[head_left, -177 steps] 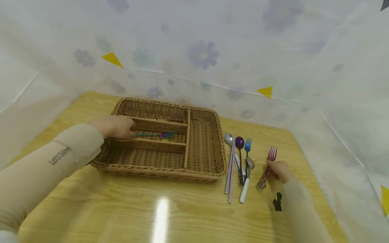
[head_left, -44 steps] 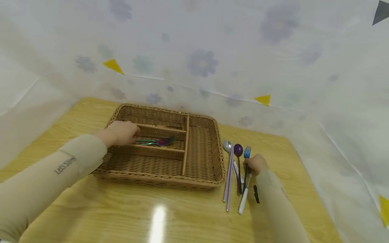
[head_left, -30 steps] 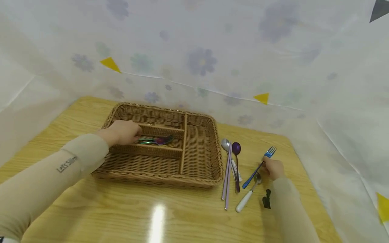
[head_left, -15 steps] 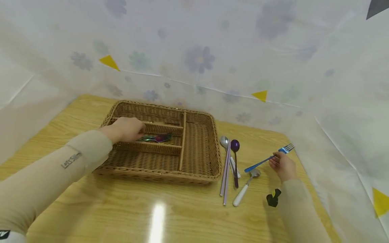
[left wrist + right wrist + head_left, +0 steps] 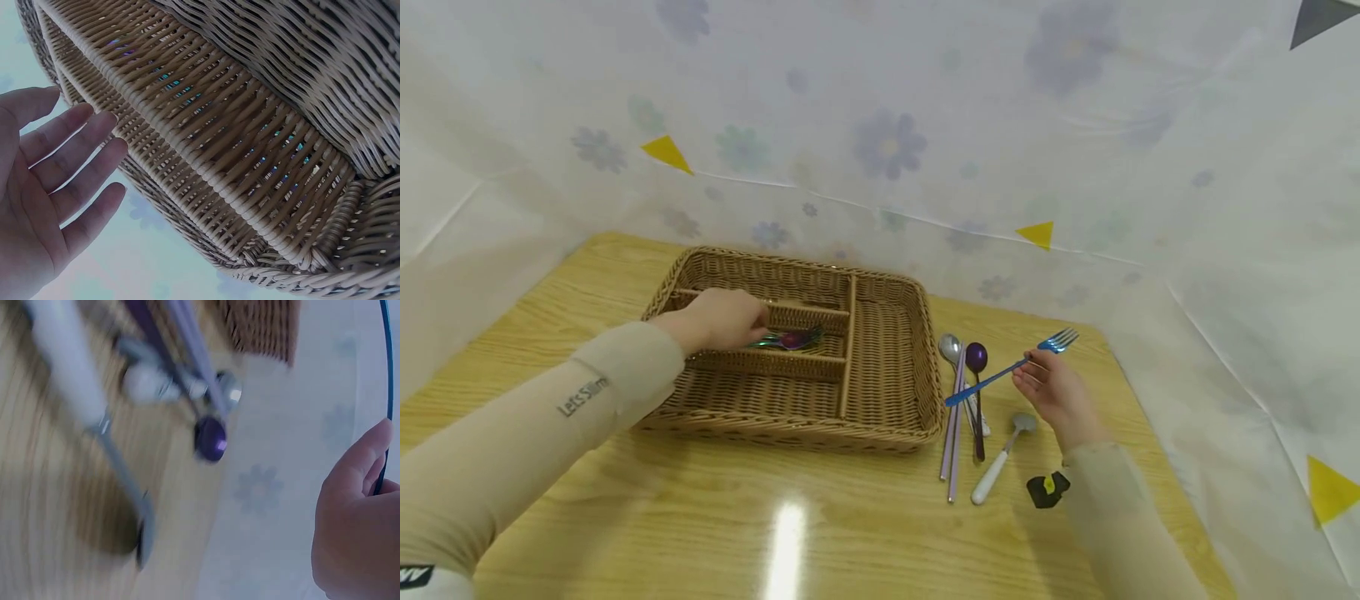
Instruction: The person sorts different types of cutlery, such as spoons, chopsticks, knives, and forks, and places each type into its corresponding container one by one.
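Note:
My right hand (image 5: 1056, 392) pinches a blue fork (image 5: 994, 379) at its neck, raised over the table, tines pointing away to the right. The fork's handle end overlaps the chopsticks beside the basket. In the right wrist view, the fork's thin blue handle (image 5: 389, 362) runs up from between thumb and fingers. My left hand (image 5: 726, 318) is over the left end of the wicker basket's (image 5: 887, 358) middle compartment. Its fingers (image 5: 94, 169) are spread with nothing in them in the left wrist view. Shiny multicoloured forks (image 5: 793, 340) lie in that compartment, partly hidden by this hand.
Right of the basket lie lilac chopsticks (image 5: 953, 450), a silver spoon (image 5: 950, 347) and a purple spoon (image 5: 976, 357). A white-handled spoon (image 5: 991, 479) lies nearer the right arm. A black piece (image 5: 1047, 489) shows beside the right sleeve. A flowered white sheet (image 5: 887, 142) hangs behind the table.
The earlier purplish fork left the table's right side, and more cutlery lies in the middle compartment. My right hand took up the blue fork, carried it right, then lifted it back towards the basket.

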Action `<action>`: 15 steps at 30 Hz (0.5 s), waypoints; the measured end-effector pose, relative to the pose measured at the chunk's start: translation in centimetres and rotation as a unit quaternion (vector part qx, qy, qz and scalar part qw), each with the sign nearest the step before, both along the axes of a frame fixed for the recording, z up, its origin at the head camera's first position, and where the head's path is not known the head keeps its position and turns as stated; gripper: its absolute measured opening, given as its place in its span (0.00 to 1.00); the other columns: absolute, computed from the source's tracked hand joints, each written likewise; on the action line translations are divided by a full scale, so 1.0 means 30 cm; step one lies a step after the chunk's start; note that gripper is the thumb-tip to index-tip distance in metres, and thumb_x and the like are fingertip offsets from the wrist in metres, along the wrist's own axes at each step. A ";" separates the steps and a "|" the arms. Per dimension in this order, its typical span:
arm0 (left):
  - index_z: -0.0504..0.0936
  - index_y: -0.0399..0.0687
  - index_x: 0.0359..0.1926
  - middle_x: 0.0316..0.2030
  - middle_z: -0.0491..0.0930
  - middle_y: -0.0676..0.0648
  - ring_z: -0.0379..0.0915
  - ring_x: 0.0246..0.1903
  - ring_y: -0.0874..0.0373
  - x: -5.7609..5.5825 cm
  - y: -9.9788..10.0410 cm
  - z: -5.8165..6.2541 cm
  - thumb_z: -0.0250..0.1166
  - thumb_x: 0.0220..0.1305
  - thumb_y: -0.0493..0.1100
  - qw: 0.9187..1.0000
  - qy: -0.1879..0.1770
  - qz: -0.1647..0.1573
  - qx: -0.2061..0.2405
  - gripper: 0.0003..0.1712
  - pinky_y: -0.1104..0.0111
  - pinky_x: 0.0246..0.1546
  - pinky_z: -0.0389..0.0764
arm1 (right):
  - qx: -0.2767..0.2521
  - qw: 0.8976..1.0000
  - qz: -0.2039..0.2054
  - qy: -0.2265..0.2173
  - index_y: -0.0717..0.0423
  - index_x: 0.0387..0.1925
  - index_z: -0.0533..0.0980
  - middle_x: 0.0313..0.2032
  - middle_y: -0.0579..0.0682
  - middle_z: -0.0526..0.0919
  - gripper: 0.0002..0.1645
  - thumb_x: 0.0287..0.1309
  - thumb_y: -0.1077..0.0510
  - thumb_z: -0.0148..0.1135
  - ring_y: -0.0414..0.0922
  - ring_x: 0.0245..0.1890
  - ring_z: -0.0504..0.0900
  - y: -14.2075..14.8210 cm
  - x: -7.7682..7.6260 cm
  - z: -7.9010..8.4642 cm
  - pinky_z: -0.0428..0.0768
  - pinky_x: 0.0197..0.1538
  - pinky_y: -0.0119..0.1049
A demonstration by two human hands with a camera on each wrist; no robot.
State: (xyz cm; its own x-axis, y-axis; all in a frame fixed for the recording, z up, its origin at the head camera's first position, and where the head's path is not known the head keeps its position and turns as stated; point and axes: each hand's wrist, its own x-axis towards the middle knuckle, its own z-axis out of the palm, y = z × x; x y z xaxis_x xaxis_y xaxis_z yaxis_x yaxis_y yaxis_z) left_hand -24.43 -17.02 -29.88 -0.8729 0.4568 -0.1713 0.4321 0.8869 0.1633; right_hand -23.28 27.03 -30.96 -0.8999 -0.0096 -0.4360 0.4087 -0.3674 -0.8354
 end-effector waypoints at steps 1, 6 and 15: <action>0.80 0.46 0.35 0.23 0.76 0.51 0.67 0.19 0.61 0.001 0.002 0.000 0.54 0.68 0.45 1.000 -0.001 0.000 0.001 0.11 0.69 0.21 0.67 | 0.002 1.000 0.010 0.004 0.53 0.29 0.73 0.24 0.46 0.75 0.16 0.70 0.55 0.42 0.38 0.29 0.77 -0.021 0.003 0.005 0.79 0.39 0.26; 0.80 0.46 0.36 0.24 0.77 0.51 0.67 0.20 0.61 0.008 0.009 0.004 0.55 0.68 0.45 1.000 -0.001 -0.003 0.005 0.11 0.69 0.21 0.67 | 0.018 0.998 0.050 0.021 0.53 0.32 0.70 0.24 0.45 0.74 0.14 0.71 0.56 0.39 0.38 0.29 0.76 -0.123 0.018 0.021 0.78 0.40 0.25; 0.81 0.46 0.38 0.23 0.77 0.51 0.69 0.20 0.62 0.021 0.043 0.008 0.54 0.68 0.49 0.999 -0.012 -0.013 0.040 0.13 0.68 0.22 0.69 | 0.031 0.996 0.078 0.038 0.55 0.34 0.66 0.23 0.46 0.73 0.11 0.70 0.59 0.36 0.40 0.27 0.78 -0.291 0.030 0.003 0.80 0.39 0.28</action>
